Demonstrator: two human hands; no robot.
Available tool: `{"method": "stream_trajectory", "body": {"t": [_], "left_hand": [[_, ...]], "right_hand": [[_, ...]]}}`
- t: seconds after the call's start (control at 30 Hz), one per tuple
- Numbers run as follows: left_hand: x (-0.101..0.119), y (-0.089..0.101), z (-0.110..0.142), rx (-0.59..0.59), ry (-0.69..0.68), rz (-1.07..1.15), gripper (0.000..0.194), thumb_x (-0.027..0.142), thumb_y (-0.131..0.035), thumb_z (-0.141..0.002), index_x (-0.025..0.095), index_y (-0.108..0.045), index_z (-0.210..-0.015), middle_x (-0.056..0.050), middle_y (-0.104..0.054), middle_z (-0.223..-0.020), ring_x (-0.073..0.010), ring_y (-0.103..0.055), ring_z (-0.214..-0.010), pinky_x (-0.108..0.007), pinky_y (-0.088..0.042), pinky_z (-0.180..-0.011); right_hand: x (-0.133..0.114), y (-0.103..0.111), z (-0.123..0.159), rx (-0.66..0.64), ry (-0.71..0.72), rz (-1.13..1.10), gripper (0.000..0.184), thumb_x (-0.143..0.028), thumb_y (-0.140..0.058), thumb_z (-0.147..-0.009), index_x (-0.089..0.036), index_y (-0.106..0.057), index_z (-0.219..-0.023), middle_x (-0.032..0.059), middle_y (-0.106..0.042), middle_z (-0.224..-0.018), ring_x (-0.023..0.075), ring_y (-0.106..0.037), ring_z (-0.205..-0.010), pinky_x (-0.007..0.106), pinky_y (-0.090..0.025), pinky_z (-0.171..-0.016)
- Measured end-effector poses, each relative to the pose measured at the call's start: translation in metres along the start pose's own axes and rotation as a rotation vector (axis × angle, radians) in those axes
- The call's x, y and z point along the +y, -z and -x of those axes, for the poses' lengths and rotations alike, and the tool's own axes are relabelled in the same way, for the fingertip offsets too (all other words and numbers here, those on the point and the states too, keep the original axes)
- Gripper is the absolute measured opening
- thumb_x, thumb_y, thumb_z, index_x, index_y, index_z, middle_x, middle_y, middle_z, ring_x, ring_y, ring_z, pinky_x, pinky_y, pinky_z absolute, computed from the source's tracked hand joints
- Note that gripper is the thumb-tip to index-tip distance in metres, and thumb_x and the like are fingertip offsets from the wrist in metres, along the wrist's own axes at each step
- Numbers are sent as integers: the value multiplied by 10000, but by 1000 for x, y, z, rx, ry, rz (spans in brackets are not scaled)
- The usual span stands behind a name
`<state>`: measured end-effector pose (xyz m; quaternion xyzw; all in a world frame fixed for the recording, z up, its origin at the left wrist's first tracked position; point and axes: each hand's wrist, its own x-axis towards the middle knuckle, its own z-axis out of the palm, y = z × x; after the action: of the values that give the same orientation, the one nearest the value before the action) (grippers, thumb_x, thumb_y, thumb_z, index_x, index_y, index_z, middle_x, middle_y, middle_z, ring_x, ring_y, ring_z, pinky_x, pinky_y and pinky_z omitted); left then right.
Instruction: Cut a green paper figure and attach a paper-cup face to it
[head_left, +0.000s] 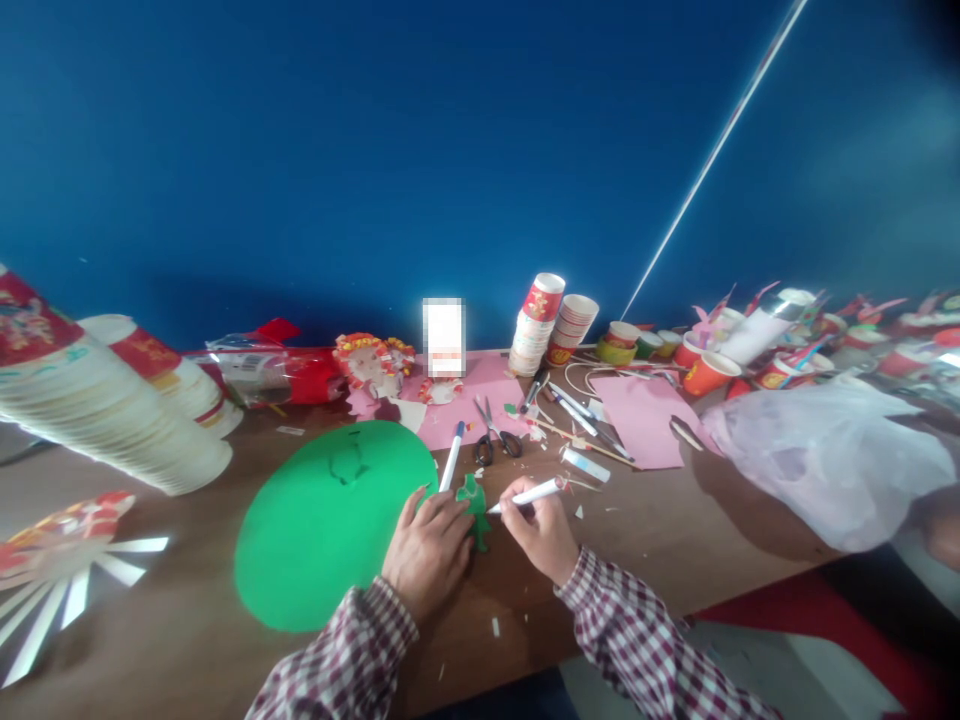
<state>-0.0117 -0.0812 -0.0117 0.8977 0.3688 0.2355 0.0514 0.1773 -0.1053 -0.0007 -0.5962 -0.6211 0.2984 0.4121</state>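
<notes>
My right hand (541, 530) is closed round a white marker pen (534, 494), its tip pointing left at a small green paper cutout (472, 495). Whether the tip touches the paper I cannot tell. Flat beside that cutout lies my left hand (429, 545), fingers stretched out, with the fingertips at the cutout's left edge. Under and left of this hand is a large green paper oval (330, 540) with a dark outline drawn near its top. Another white marker with a blue end (451, 458) and black-handled scissors (495, 438) lie just beyond my hands.
Stacked paper cups (536, 325) stand by the blue wall; larger stacks (112, 400) lean at left. Pink paper (637, 420), pens (577, 408) and paper scraps lie behind my hands. A plastic bag (832, 450) and decorated cups (711, 372) are at right.
</notes>
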Motion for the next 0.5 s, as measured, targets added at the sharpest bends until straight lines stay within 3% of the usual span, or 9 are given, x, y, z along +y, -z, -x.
{"method": "stream_trajectory", "body": {"t": [0.5], "left_hand": [[0,0,0,6,-11,-22,215,209,-500,-811,235,-632,-978,-18,-657,-1092,-248,-505,-1084,-499,-277,-1012]], "right_hand": [[0,1,0,0,11,-27,140,-268,-506,-851,-177,-551,-753,3,-566,-600,125,-512,-509,214,-389,-470]]}}
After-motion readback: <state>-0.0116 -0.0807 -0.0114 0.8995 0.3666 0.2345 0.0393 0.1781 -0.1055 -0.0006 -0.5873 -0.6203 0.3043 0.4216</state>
